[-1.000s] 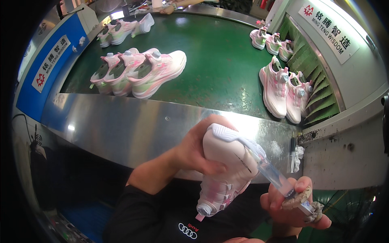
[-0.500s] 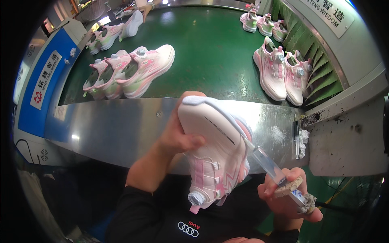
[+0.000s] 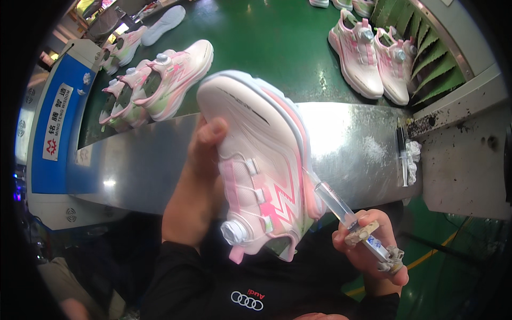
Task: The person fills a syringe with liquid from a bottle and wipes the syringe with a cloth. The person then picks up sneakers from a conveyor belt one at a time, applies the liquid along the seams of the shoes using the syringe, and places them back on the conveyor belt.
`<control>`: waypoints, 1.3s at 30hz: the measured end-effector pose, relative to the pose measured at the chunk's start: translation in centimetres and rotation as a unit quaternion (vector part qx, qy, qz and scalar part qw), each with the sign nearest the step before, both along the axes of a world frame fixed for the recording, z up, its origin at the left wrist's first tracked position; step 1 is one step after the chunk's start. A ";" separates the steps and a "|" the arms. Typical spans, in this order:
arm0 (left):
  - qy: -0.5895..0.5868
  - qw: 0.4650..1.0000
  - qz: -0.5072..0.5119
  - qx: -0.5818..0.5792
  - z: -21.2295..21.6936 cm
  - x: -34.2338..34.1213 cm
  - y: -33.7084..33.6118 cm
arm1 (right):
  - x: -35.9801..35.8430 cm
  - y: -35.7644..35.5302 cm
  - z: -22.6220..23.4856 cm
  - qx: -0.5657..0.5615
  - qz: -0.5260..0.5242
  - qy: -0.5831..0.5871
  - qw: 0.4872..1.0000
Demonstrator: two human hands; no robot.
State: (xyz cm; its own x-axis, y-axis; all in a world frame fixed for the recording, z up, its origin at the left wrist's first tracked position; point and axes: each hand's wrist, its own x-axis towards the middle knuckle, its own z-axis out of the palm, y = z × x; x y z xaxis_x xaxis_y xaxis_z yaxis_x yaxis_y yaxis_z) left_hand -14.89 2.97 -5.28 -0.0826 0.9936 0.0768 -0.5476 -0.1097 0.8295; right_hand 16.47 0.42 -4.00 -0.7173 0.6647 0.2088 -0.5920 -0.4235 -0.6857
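My left hand [image 3: 205,146] grips a pale pink and white sneaker [image 3: 242,128] by its side, partly hidden behind it. The toe points up and away, and the dial on the tongue hangs at the lower left. In my right hand [image 3: 370,253] is a clear syringe [image 3: 336,205], its flange and plunger end wrapped in tan tape-like material. Its thin tip meets or nearly meets the seam between upper and sole on the shoe's right side, toward the heel; exact contact I cannot tell.
Ahead runs a green conveyor belt [image 3: 266,50] behind a metal ledge [image 3: 138,154]. Several matching sneakers [image 3: 176,80] stand on its left, and more sneakers [image 3: 357,58] by green flaps [image 3: 437,58] on the right. Another syringe [image 3: 402,152] lies beside crumpled white tissue [image 3: 413,157].
The sneaker has turned to show more of its right side and shifted left. The syringe tip is now lower along the sole seam, nearer the heel. Belt and ledge appear higher in view.
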 end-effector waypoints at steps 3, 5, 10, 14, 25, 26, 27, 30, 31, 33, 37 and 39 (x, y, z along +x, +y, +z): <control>-0.005 1.000 -0.014 -0.018 -0.2 0.0 0.6 | 0.6 -0.6 -0.5 -0.006 0.000 -0.021 1.000; -0.026 0.999 -0.031 -0.027 -0.8 -0.6 0.9 | 1.0 -0.9 -0.5 -0.014 0.000 -0.030 0.999; -0.161 0.984 -0.074 -0.014 -1.8 -0.8 1.6 | 1.8 -1.9 -1.0 -0.006 -0.003 -0.046 0.999; -0.163 0.985 -0.042 -0.047 -2.4 -1.2 2.2 | 2.5 -2.3 -1.2 -0.017 0.022 -0.034 0.999; -0.098 0.991 0.004 -0.090 -2.1 -1.8 3.0 | 3.5 -2.8 -3.6 0.025 -0.018 -0.036 0.999; -0.097 0.991 0.005 -0.095 -2.2 -1.7 2.9 | 3.4 -2.8 -3.9 0.036 -0.021 -0.023 0.999; -0.099 0.990 0.007 -0.099 -2.3 -1.6 2.8 | 3.4 -2.9 -4.0 0.034 -0.023 -0.020 0.999; -0.112 0.987 0.010 -0.114 -3.1 -0.8 2.3 | 3.5 -2.9 -4.6 0.029 -0.030 -0.017 0.999; -0.113 0.986 0.014 -0.121 -3.1 -0.6 2.2 | 3.7 -3.0 -4.8 0.026 -0.031 -0.017 0.999; -0.107 0.985 0.022 -0.131 -3.0 -0.6 2.1 | 3.9 -3.0 -5.1 0.022 -0.037 -0.014 0.999; -0.062 0.980 0.056 -0.180 -2.2 -1.4 0.8 | 3.8 -3.0 -5.8 0.011 -0.025 0.005 1.000; -0.043 0.976 0.066 -0.205 -1.2 -2.5 -0.9 | 3.4 -2.8 -6.3 0.003 -0.019 0.021 1.000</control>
State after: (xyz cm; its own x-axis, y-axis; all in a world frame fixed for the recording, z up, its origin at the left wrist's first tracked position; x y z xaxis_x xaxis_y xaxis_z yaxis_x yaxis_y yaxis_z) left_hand -17.40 2.10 -6.51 -0.2004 0.9196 -0.3378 -0.6202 0.1478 0.7704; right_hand 19.83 -2.41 -10.33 -0.6820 0.6898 0.2430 -0.6363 -0.3957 -0.6622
